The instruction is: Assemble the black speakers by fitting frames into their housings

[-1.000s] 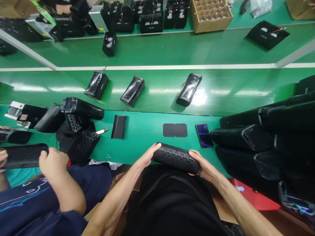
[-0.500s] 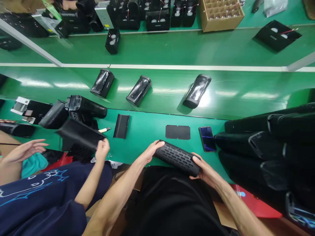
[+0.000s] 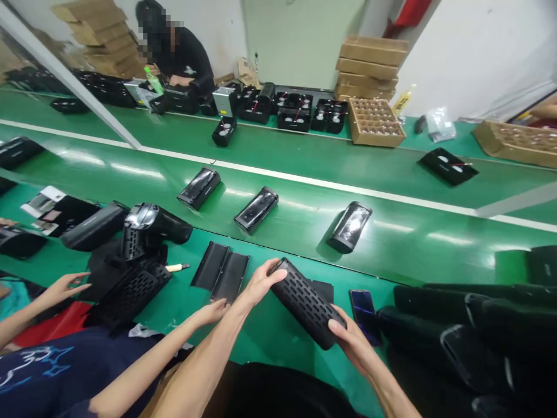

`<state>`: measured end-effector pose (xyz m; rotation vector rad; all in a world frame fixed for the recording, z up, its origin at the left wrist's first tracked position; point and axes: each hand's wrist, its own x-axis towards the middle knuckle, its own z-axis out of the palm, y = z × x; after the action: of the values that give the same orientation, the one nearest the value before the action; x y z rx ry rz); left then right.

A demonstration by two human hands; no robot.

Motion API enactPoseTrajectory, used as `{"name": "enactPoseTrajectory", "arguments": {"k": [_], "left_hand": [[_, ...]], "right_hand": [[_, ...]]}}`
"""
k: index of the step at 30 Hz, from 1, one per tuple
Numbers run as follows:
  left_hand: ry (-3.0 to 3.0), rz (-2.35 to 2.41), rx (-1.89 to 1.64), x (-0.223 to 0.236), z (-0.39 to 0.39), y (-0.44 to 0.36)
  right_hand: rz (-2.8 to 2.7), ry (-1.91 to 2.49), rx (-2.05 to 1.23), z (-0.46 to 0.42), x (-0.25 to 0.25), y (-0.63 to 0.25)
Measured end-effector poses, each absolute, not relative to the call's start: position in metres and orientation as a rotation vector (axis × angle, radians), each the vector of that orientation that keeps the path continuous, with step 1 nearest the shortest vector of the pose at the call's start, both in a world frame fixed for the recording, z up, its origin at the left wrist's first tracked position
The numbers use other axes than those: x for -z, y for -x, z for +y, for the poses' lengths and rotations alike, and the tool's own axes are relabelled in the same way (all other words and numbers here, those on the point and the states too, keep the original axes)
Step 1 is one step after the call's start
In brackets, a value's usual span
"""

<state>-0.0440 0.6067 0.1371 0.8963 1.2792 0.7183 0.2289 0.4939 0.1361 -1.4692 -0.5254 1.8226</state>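
A black speaker housing (image 3: pixel 307 305) with rows of oblong slots is held slantwise between my two hands above the green bench. My left hand (image 3: pixel 263 281) closes on its upper left end, thumb on top. At the lower right end, my right hand (image 3: pixel 348 334) grips it with the thumb on the slotted face and the fingers underneath, partly hidden. Behind the housing lies a flat black sheet (image 3: pixel 322 289), partly covered by it. A phone (image 3: pixel 365 316) rests just right of my right hand.
To my left, a co-worker's hand (image 3: pixel 211 313) touches one of two black panels (image 3: pixel 228 276). Slotted housings (image 3: pixel 134 290) and a cutter (image 3: pixel 176 267) lie beyond. Three glossy black units (image 3: pixel 350 226) sit on the green belt (image 3: pixel 296 238). Dark cases (image 3: pixel 456 325) are stacked at right.
My view has tilted up, bringing a person across the belt into sight. The housing is further out over the bench, still in both hands. The co-worker's black panel now lies beside the other.
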Motion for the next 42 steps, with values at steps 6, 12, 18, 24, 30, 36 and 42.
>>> {"name": "enactPoseTrajectory", "arguments": {"k": [6, 12, 18, 24, 30, 36, 42], "left_hand": [[-0.999, 1.145, -0.778, -0.149, 0.631, 0.049], [-1.067, 1.032, -0.725, -0.153, 0.631, 0.048], [-0.990, 1.163, -0.684, -0.135, 0.653, 0.034], [-1.033, 1.649, -0.880, -0.134, 0.614, 0.040], [-0.705, 2.408, -0.801, -0.115, 0.523, 0.123], [-0.524, 2.365, -0.744, -0.082, 0.486, 0.165], [-0.600, 2.134, -0.824, -0.079, 0.487, 0.139]], "right_hand": [[-0.502, 1.442, -1.790, 0.518, -0.136, -0.235], [-0.348, 1.428, -1.790, 0.497, -0.135, -0.232], [-0.206, 1.432, -1.785, 0.515, -0.108, -0.223], [-0.216, 1.471, -1.593, 0.660, -0.095, -0.221], [-0.207, 1.635, -1.516, 0.760, -0.086, -0.225], [-0.323, 1.816, -1.442, 0.718, -0.089, -0.228], [-0.588, 1.690, -1.763, 0.586, -0.098, -0.158]]}}
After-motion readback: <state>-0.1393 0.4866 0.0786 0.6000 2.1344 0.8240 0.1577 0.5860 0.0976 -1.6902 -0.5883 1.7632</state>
